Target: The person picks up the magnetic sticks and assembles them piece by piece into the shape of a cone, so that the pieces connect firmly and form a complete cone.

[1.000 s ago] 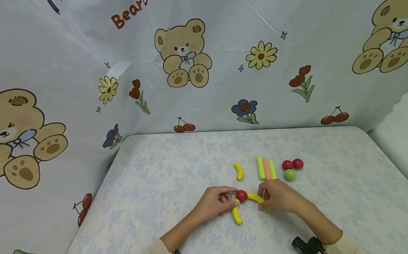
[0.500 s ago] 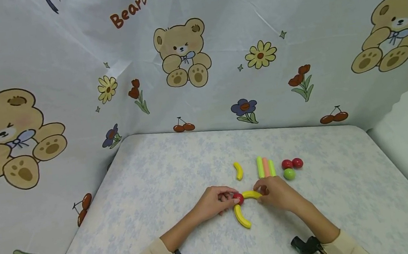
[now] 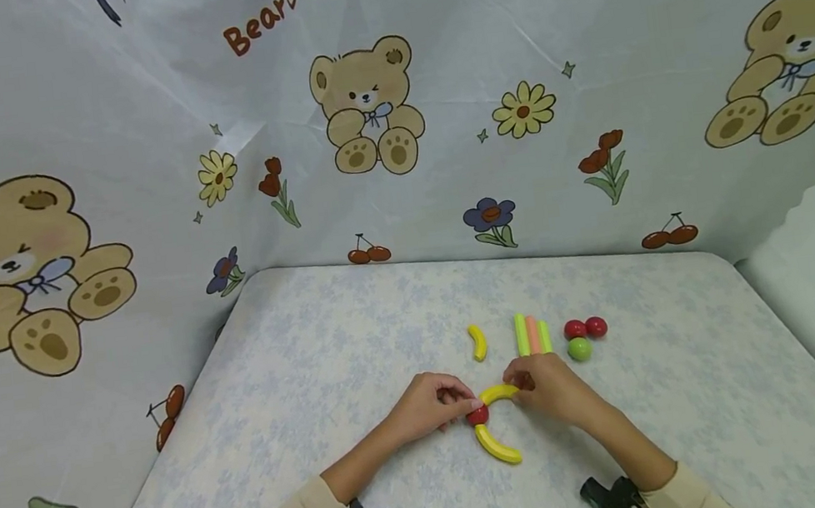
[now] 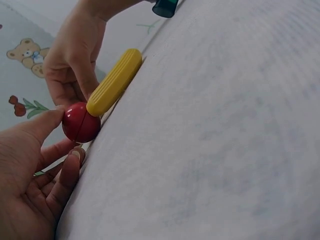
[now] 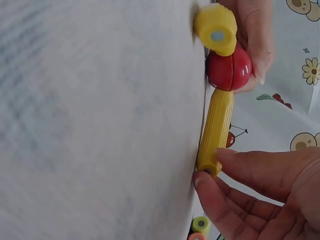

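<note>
My left hand (image 3: pixel 428 405) pinches a red toy ball (image 3: pixel 478 416) between thumb and fingers, low over the table. Two curved yellow toy sticks join onto that ball. The far stick (image 3: pixel 499 393) runs right from the ball, and my right hand (image 3: pixel 549 389) pinches its outer end. In the right wrist view this ribbed stick (image 5: pixel 216 125) shows a small grey disc in its end, by my right fingertips. The near stick (image 3: pixel 499 446) points toward the front right, touched by neither hand; its ribbed side (image 4: pixel 115 82) shows in the left wrist view.
Beyond the hands lies a loose curved yellow stick (image 3: pixel 478 342). Straight sticks, two light green (image 3: pixel 522 335) and one pink (image 3: pixel 533 334), lie side by side behind my right hand. Right of them sit two red balls (image 3: pixel 575 329) and a green ball (image 3: pixel 579 349). A bear-printed cloth (image 3: pixel 430 58) hangs behind the table.
The red ball has shifted toward me under my left fingers. The near stick has swung to the right, and the far stick's right end has moved slightly left with my right hand.
</note>
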`<state>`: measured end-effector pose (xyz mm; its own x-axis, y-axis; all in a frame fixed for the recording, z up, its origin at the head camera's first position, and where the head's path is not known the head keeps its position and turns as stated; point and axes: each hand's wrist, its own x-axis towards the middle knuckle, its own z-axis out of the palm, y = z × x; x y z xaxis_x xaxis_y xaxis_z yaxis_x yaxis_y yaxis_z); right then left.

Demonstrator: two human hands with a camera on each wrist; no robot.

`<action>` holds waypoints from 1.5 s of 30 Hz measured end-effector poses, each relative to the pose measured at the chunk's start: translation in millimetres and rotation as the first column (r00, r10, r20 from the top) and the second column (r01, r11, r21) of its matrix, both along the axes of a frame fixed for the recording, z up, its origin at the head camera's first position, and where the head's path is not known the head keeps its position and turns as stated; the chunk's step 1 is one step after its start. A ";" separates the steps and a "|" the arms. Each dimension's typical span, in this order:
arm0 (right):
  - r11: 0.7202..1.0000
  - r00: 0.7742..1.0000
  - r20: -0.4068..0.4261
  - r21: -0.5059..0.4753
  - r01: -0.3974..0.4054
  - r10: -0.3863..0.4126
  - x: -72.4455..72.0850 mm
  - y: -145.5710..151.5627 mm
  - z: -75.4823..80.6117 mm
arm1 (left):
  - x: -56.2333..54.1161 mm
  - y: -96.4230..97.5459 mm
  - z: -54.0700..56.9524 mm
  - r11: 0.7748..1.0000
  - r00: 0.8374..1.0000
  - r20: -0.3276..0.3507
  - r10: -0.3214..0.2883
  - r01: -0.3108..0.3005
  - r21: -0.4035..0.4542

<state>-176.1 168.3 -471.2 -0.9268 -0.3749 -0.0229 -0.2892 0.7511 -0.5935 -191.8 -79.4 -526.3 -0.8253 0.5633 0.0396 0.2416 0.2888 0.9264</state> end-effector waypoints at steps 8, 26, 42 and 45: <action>0.995 0.998 -0.028 -0.070 -0.066 0.065 -0.6 -2.3 0.3 | -2.2 0.9 0.4 1.000 0.999 0.029 0.021 -0.021 0.014; 0.989 0.996 -0.081 -0.136 -0.055 0.045 -6.4 27.8 24.9 | -2.5 1.5 -5.4 1.000 1.000 -0.006 0.019 -0.019 -0.001; 0.973 0.970 -0.079 0.010 0.230 -0.229 -26.2 102.5 31.5 | -1.8 -0.5 -3.7 1.000 0.999 -0.041 -0.003 0.003 -0.002; 0.968 0.968 -0.047 0.042 0.248 -0.246 -26.4 104.6 29.1 | -2.1 -0.7 -3.7 1.000 0.999 -0.039 -0.006 0.006 -0.005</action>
<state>-202.5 272.9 -442.1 -0.9911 -0.1332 0.0048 -0.1141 0.8293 -0.5471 -194.0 -80.1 -529.9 -0.8200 0.5682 0.0687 0.2788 0.2917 0.9150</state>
